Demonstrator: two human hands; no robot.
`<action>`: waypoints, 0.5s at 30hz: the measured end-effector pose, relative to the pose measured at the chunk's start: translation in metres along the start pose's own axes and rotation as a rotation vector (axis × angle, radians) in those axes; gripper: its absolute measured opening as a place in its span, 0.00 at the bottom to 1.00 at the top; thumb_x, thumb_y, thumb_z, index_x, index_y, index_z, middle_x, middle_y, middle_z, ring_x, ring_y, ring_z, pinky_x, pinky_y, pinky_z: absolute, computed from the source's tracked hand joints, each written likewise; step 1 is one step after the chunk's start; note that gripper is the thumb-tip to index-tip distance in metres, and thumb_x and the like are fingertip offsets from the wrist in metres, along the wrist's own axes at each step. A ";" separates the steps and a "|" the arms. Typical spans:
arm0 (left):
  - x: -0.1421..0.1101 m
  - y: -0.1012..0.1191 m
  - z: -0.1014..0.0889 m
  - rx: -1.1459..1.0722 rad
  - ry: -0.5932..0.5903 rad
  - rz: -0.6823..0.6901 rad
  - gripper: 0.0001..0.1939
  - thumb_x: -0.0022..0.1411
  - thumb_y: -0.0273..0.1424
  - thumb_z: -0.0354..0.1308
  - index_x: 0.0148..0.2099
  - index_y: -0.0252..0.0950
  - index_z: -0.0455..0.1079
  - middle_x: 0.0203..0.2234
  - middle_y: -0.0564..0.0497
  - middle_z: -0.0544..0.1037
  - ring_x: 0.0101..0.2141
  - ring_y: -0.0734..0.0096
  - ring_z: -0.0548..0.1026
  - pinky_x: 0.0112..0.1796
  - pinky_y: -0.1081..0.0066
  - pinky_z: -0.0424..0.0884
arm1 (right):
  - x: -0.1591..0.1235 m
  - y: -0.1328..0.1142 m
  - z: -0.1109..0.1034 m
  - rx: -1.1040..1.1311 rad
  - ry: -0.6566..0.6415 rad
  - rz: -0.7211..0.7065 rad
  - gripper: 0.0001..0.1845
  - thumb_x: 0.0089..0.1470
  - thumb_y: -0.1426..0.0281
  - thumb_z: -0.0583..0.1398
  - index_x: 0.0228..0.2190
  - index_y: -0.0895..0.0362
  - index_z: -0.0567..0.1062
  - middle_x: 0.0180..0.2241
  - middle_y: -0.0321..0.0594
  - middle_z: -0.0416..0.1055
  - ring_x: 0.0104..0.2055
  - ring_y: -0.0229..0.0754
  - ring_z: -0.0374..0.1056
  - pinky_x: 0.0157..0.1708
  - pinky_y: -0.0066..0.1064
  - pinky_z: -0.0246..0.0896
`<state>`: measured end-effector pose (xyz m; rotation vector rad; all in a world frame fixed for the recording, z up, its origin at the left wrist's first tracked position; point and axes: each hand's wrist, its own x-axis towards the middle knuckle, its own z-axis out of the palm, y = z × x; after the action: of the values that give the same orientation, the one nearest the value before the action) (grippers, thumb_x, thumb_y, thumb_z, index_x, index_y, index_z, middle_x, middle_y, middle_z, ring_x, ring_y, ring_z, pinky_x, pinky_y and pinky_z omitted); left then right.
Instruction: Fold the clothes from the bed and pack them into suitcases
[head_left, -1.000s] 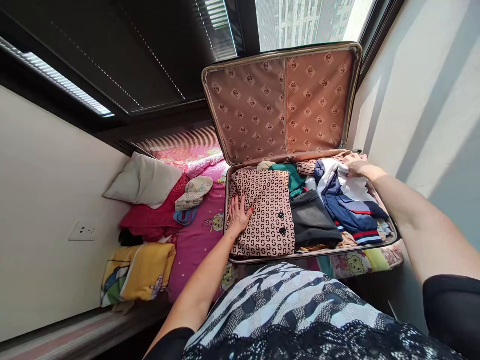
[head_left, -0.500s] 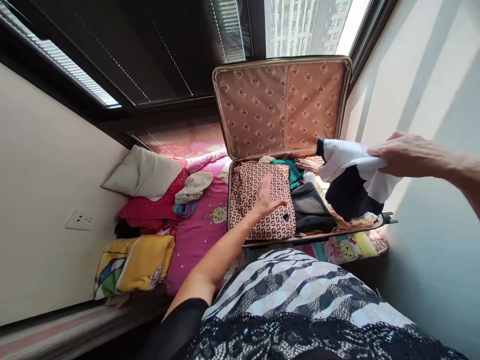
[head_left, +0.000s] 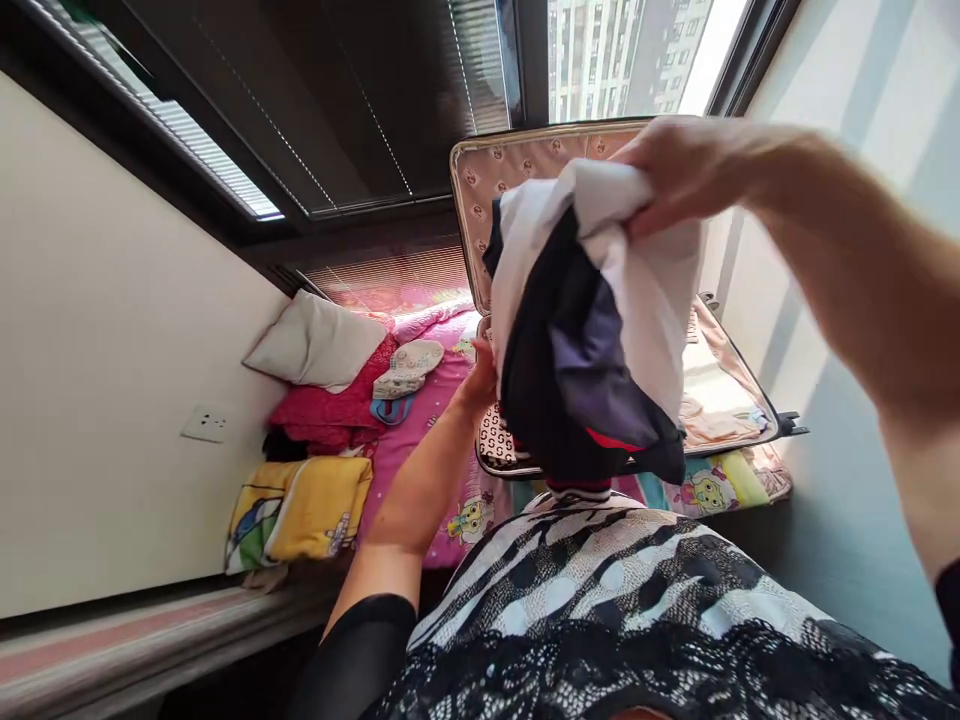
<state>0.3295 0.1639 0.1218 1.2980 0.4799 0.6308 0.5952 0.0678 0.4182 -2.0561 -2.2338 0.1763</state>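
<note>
My right hand (head_left: pixel 667 175) is closed on the white upper part of a black-and-white garment (head_left: pixel 540 370), which hangs bunched above the open suitcase (head_left: pixel 469 240). A dark purple patch, a bit of red and a striped ribbed edge show on the garment. At its left edge is my left hand (head_left: pixel 484 378), thumb pointing up; its other fingers are hidden, so I cannot tell whether they grip the cloth. Below, a strip of pink patterned fabric (head_left: pixel 495 437) shows in the suitcase. The garment covers most of the suitcase's contents.
On the pink bedding (head_left: pixel 431 450) to the left lie a pale cushion (head_left: pixel 322 340), a patterned cap (head_left: pixel 409 368) and a folded yellow blanket (head_left: pixel 319 505). A wall (head_left: pixel 847 440) bounds the right side. A window with dark blinds (head_left: pixel 337 110) is behind the suitcase.
My right hand has brought the garment leftward and closer, from the suitcase's right side to over its middle. My left hand has shifted left off the pink patterned fabric to the garment's edge.
</note>
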 end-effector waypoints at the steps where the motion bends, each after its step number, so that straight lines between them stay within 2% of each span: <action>1: -0.014 -0.008 -0.014 -0.036 0.018 -0.025 0.53 0.57 0.79 0.39 0.50 0.38 0.80 0.37 0.43 0.82 0.54 0.49 0.81 0.47 0.58 0.81 | 0.022 -0.006 0.020 0.084 -0.048 -0.025 0.24 0.50 0.73 0.68 0.46 0.78 0.79 0.31 0.29 0.70 0.46 0.44 0.75 0.53 0.50 0.65; 3: -0.035 -0.028 -0.037 -0.025 0.118 -0.106 0.46 0.56 0.76 0.51 0.47 0.39 0.79 0.34 0.44 0.82 0.47 0.51 0.83 0.42 0.60 0.81 | 0.063 -0.013 0.075 0.226 -0.121 0.021 0.20 0.52 0.77 0.68 0.46 0.76 0.79 0.33 0.32 0.73 0.46 0.39 0.74 0.57 0.48 0.66; 5: -0.048 -0.047 -0.056 0.110 0.296 -0.257 0.37 0.58 0.68 0.61 0.43 0.37 0.78 0.29 0.45 0.80 0.39 0.54 0.83 0.39 0.60 0.81 | 0.093 -0.015 0.142 0.286 -0.133 0.048 0.19 0.53 0.80 0.67 0.47 0.72 0.78 0.41 0.39 0.77 0.45 0.36 0.72 0.58 0.40 0.68; 7: -0.056 -0.062 -0.070 0.284 0.498 -0.390 0.28 0.61 0.58 0.64 0.41 0.35 0.76 0.26 0.46 0.78 0.35 0.57 0.82 0.39 0.58 0.80 | 0.104 -0.010 0.214 0.324 -0.118 0.075 0.25 0.48 0.75 0.73 0.49 0.66 0.77 0.49 0.46 0.77 0.48 0.40 0.72 0.58 0.38 0.70; 8: -0.060 -0.067 -0.075 0.347 0.586 -0.424 0.24 0.63 0.53 0.65 0.42 0.35 0.75 0.27 0.46 0.78 0.37 0.57 0.82 0.42 0.56 0.80 | 0.101 -0.005 0.248 0.356 -0.097 0.112 0.27 0.47 0.72 0.74 0.49 0.64 0.76 0.52 0.48 0.76 0.50 0.44 0.72 0.59 0.40 0.70; 9: -0.064 -0.069 -0.079 0.399 0.662 -0.423 0.21 0.63 0.49 0.65 0.44 0.34 0.75 0.31 0.44 0.79 0.41 0.56 0.82 0.47 0.54 0.79 | 0.094 0.003 0.279 0.468 -0.031 0.219 0.28 0.45 0.72 0.74 0.48 0.63 0.76 0.52 0.49 0.75 0.52 0.47 0.71 0.60 0.42 0.69; 11: -0.068 -0.068 -0.081 0.510 0.757 -0.318 0.19 0.63 0.41 0.65 0.50 0.34 0.73 0.43 0.39 0.80 0.52 0.53 0.79 0.57 0.52 0.73 | 0.067 0.022 0.332 0.669 0.115 0.520 0.24 0.48 0.70 0.72 0.45 0.60 0.74 0.48 0.49 0.76 0.51 0.50 0.72 0.58 0.44 0.68; 13: -0.066 -0.064 -0.071 0.669 0.761 -0.142 0.22 0.62 0.38 0.65 0.56 0.35 0.72 0.53 0.36 0.77 0.59 0.51 0.74 0.64 0.53 0.67 | 0.034 0.039 0.370 0.845 0.219 0.852 0.22 0.48 0.68 0.72 0.43 0.59 0.72 0.42 0.47 0.76 0.48 0.50 0.72 0.51 0.40 0.70; 15: -0.057 -0.062 -0.050 0.796 0.656 -0.018 0.26 0.63 0.40 0.65 0.61 0.35 0.70 0.58 0.35 0.74 0.62 0.48 0.71 0.66 0.53 0.64 | 0.005 0.047 0.394 0.973 0.234 1.054 0.20 0.49 0.67 0.71 0.40 0.58 0.71 0.35 0.45 0.74 0.42 0.48 0.72 0.41 0.36 0.71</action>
<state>0.2643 0.1527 0.0499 1.8113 1.3796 0.8951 0.5809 0.0694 0.0214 -2.1414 -0.4878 0.8184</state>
